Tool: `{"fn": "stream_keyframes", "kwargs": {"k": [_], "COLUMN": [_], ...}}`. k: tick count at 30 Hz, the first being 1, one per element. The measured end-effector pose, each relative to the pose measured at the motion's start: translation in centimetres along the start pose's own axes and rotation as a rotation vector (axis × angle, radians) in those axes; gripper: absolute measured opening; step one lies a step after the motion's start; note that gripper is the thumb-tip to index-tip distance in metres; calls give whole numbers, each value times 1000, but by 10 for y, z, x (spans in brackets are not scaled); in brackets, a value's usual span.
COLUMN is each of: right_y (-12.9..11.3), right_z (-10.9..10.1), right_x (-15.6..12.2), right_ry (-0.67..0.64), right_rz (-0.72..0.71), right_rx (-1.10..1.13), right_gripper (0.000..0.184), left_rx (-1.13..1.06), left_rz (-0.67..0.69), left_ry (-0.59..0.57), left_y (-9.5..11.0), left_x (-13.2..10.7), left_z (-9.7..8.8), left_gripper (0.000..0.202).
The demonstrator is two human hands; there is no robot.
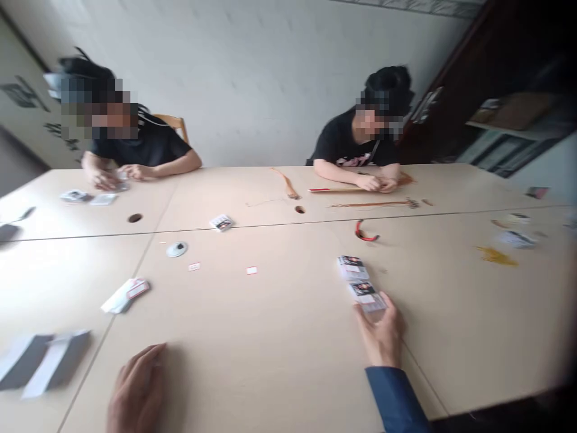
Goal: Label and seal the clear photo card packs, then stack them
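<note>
Your right hand [383, 331] pinches the near packet [367, 296], thumb along its left side and fingers along its right, and a second packet [352, 267] lies just beyond your fingertips, close against the first. Judging by its clear, shiny skin and dark printed face, the near packet should feel light, fairly stiff and a little slippery; the cover might crease or crack under a hard squeeze. Take it by its two side edges, low down, and keep your fingers off the printed face.

Your left hand [137, 385] is well apart to the left, fingers curved and drawn together; you can't tell from here whether it holds anything.

Under both hands runs a pale tabletop [270, 361] crossed by seams. Ahead of your right hand, past the packets, is a red-handled tool [359, 228]; between your hands and farther off lies a small red-edged label [251, 270]. Folded grey-white pieces [63, 361] sit left of your left hand. Across from you, two people [144, 138] [336, 141] sit before a plain white wall [252, 84], with a dark cabinet [469, 66] off beyond your right hand
</note>
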State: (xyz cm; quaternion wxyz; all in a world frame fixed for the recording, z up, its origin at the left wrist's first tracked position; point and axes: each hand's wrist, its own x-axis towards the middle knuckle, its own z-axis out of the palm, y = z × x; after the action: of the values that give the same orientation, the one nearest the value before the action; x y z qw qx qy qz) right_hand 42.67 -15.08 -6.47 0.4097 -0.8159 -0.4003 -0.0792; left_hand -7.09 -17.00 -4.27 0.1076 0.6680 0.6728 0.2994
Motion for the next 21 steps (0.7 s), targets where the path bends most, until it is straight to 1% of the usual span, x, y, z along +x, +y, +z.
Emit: {"fn": "stream_keyframes", "kwargs": {"k": [2, 4, 8, 10, 12, 15, 17, 19, 20, 21], "right_y": [0, -3, -15, -23, -31, -38, -38, -34, -31, -28], "right_z": [-1, -3, -11, -16, -21, -24, -23, -20, -18, -15], "right_x": [2, 3, -2, -8, -14, -20, -21, -18, -16, -14], "right_ry": [22, 76, 171, 179, 138, 81, 61, 56, 54, 55], "right_rz": [1, -32, -160, -217, -269, -404, -516, -609, -642, -662], "right_rx": [-4, 31, 79, 89, 84, 73, 73, 69, 64, 58], "right_gripper": [81, 81, 69, 66, 64, 58, 55, 54, 55, 55], "left_rx": [-37, -28, -16, -33, -62, -77, -46, 23, 69, 122], "left_rz": [-31, -61, -69, -78, -99, -106, -69, -29, -22, -42], "left_ry": [30, 53, 51, 53, 55, 78, 126, 205, 240, 265], "left_y": [6, 12, 18, 21, 25, 35, 36, 30, 24, 15], "left_x": [2, 4, 3, 5, 13, 35, 56, 80, 92, 103], "left_z": [-1, -1, -3, -4, -3, 2, 4, 3, 0, -3], "left_gripper": [25, 24, 25, 25, 25, 26, 27, 29, 31, 35]}}
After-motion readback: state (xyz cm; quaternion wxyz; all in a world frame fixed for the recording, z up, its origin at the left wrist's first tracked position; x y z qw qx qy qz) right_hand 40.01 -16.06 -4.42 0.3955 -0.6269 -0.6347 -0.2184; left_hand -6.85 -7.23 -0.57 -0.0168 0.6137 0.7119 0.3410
